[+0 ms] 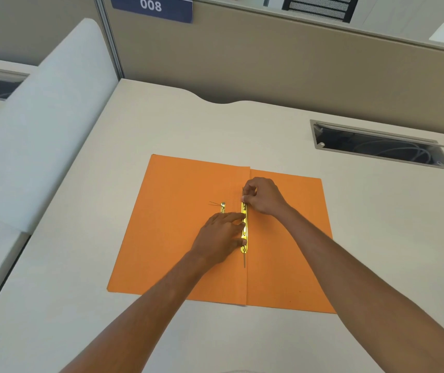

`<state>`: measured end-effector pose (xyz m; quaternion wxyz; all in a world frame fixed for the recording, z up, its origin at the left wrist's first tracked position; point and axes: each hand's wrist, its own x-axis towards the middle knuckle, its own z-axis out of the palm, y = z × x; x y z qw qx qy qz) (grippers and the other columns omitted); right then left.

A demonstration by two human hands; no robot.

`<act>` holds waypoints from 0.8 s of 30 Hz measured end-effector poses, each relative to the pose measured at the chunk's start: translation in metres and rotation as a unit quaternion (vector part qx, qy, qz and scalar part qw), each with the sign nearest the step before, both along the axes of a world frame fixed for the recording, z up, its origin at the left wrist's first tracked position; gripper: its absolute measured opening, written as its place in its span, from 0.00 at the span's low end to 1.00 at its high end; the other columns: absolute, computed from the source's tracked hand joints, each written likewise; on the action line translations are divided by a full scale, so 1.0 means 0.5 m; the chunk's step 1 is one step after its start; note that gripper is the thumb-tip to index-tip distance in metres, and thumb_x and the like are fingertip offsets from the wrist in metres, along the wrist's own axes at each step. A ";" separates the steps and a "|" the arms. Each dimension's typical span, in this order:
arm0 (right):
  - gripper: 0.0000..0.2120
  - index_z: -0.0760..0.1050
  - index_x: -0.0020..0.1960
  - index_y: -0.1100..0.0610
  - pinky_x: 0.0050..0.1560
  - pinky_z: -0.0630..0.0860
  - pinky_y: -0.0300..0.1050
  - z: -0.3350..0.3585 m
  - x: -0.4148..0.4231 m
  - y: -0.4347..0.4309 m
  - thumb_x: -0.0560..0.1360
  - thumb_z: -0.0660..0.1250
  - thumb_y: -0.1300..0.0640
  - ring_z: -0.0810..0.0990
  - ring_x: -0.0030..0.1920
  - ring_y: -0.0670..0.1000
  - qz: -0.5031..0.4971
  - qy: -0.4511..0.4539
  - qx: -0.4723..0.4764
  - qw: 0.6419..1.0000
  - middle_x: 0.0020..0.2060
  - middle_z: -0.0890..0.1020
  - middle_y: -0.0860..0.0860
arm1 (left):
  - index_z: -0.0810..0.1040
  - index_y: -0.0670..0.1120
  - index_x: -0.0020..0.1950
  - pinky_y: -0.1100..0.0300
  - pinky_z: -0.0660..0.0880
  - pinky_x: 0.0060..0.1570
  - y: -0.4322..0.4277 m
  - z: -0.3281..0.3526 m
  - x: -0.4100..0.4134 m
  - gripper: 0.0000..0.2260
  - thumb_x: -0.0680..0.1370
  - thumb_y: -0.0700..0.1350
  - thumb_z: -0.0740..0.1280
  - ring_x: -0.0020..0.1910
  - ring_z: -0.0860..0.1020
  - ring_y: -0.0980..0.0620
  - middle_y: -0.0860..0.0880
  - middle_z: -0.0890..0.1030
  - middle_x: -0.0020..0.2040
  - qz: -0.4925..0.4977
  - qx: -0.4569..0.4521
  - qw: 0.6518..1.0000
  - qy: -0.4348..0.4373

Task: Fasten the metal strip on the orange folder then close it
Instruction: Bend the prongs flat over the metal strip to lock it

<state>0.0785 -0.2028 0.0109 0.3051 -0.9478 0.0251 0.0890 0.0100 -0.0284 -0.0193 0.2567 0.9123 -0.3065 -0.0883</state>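
Observation:
An orange folder [177, 238] lies open and flat on the desk. A gold metal strip [245, 230] runs along its centre fold, with a thin prong sticking out at its near end. My left hand [220, 238] rests on the left flap, its fingertips pressing the strip's left edge. My right hand [262, 196] pinches the strip's far end and the prong there between thumb and fingers. A second small gold piece [222, 207] lies on the left flap, partly hidden by my left hand.
The pale desk [80, 292] ends at a beige partition [269, 63] behind. An open cable slot [379, 146] with wires sits in the desk at back right. A white padded panel [48, 125] borders the left side.

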 end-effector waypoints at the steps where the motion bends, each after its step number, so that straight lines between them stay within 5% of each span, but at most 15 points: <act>1: 0.06 0.79 0.39 0.58 0.43 0.75 0.48 0.001 0.000 0.002 0.67 0.76 0.61 0.78 0.40 0.54 -0.014 0.003 0.007 1.000 0.38 0.82 0.52 | 0.78 0.48 0.62 0.55 0.59 0.70 0.000 -0.001 -0.001 0.17 0.76 0.52 0.68 0.71 0.66 0.51 0.54 0.70 0.72 0.000 0.001 1.000 -0.001; 9: 0.12 0.72 0.49 0.61 0.27 0.76 0.45 0.008 0.002 0.008 0.70 0.72 0.70 0.78 0.25 0.53 -0.196 0.093 0.177 0.960 0.30 0.78 0.55 | 0.78 0.50 0.61 0.56 0.59 0.70 0.001 -0.012 0.002 0.16 0.76 0.54 0.67 0.70 0.66 0.52 0.56 0.69 0.72 0.002 -0.004 1.000 0.004; 13: 0.08 0.73 0.50 0.63 0.29 0.77 0.46 0.012 -0.006 0.011 0.72 0.68 0.70 0.78 0.25 0.53 -0.221 0.087 0.205 0.949 0.32 0.81 0.58 | 0.79 0.50 0.61 0.56 0.58 0.70 0.001 -0.012 0.001 0.16 0.76 0.54 0.68 0.70 0.66 0.51 0.56 0.68 0.73 0.010 -0.011 1.000 0.007; 18: 0.05 0.78 0.46 0.61 0.45 0.73 0.45 0.001 -0.073 -0.025 0.76 0.63 0.65 0.78 0.43 0.53 -0.164 -0.055 0.076 0.982 0.43 0.82 0.55 | 0.79 0.50 0.60 0.56 0.59 0.69 0.004 -0.009 0.000 0.16 0.75 0.54 0.68 0.70 0.65 0.51 0.57 0.68 0.73 0.009 -0.016 1.000 0.001; 21: 0.08 0.78 0.54 0.60 0.56 0.74 0.50 -0.015 -0.159 -0.066 0.80 0.62 0.59 0.77 0.56 0.55 -0.147 -0.118 -0.014 0.982 0.54 0.81 0.55 | 0.79 0.50 0.60 0.56 0.58 0.70 0.005 -0.006 -0.001 0.16 0.75 0.54 0.68 0.70 0.66 0.53 0.57 0.68 0.73 0.011 -0.022 1.000 0.003; 24: 0.16 0.74 0.66 0.59 0.71 0.65 0.54 -0.043 -0.252 -0.109 0.82 0.59 0.54 0.69 0.71 0.57 -0.136 -0.125 -0.087 0.979 0.68 0.75 0.55 | 0.79 0.50 0.61 0.56 0.58 0.71 0.004 0.001 0.000 0.16 0.75 0.54 0.68 0.70 0.66 0.53 0.58 0.68 0.73 0.006 -0.018 1.000 0.013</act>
